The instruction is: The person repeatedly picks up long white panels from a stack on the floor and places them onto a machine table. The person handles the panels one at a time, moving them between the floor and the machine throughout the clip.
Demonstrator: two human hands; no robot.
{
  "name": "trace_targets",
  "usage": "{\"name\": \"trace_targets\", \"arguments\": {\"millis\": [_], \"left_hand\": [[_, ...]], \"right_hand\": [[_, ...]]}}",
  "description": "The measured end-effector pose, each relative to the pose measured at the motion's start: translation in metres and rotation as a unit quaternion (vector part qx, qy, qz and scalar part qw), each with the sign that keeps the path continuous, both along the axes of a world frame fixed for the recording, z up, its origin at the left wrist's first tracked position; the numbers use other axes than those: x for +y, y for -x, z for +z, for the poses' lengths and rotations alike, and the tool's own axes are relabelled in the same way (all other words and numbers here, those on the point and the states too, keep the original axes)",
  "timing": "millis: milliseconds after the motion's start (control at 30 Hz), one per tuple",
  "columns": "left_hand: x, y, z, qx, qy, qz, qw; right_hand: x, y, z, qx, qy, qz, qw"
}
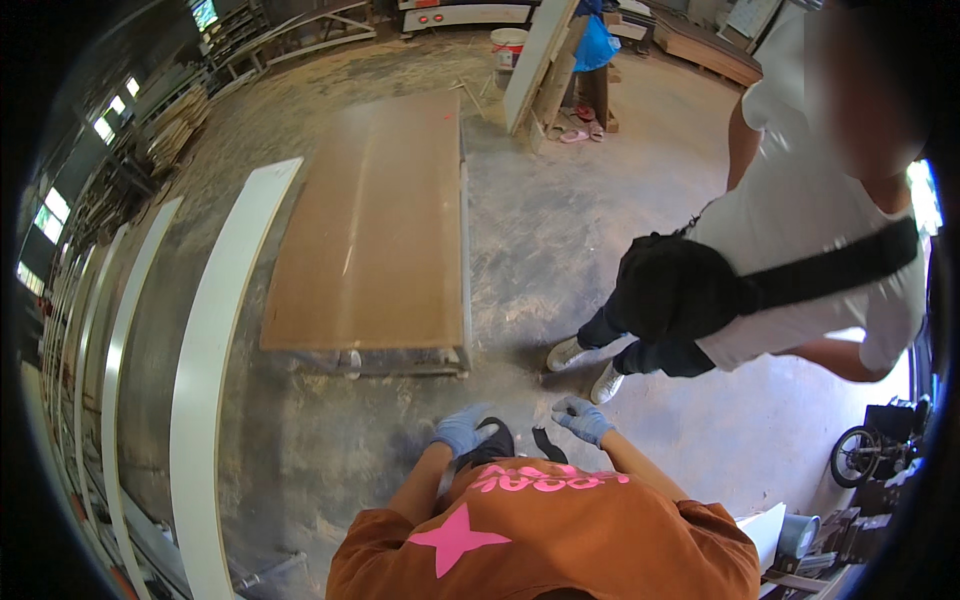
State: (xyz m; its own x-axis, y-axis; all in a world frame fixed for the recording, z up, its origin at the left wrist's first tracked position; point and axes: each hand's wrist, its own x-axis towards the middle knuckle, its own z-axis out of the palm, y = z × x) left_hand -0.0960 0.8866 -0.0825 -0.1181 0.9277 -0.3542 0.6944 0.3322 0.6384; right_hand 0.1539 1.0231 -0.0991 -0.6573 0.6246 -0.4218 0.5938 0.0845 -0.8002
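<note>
Hands, left hand [462, 430] and right hand [583, 418], gloved, raised before chest.

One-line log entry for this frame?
left hand: gloved, empty | right hand: gloved, empty | stacked brown boards ahead on floor | person in white at right

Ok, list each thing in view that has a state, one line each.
left hand: gloved blue, fingers curled, touching a black object at the waist
right hand: gloved blue, fingers curled, holding nothing visible
stack of brown boards: lying flat on the floor
white panel: lying flat, long
leaning board: propped upright, tilted
white bucket: upright
</note>
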Motion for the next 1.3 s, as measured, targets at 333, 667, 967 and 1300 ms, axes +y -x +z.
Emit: {"name": "trace_targets", "arguments": {"millis": [333,667,967,1300], "left_hand": [[0.27,0.161,-0.048,0.094,0.067,-0.092,0.989],[0.648,0.206,0.026,0.029,-0.055,-0.253,0.965],[0.877,0.343,0.003,0.015,0.024,-0.177,0.984],[1.052,0.633,-0.129,-0.108,0.13,0.024,0.985]], "right_hand": [[0.211,-0.07,-0.116,-0.254,0.034,-0.123,0.959],[0.371,0.001,-0.119,-0.293,0.269,-0.153,0.905],[0.732,0.172,-0.086,0.272,0.459,-0.248,0.808],[1.103,0.416,-0.08,-0.18,0.077,-0.159,0.968]]}}
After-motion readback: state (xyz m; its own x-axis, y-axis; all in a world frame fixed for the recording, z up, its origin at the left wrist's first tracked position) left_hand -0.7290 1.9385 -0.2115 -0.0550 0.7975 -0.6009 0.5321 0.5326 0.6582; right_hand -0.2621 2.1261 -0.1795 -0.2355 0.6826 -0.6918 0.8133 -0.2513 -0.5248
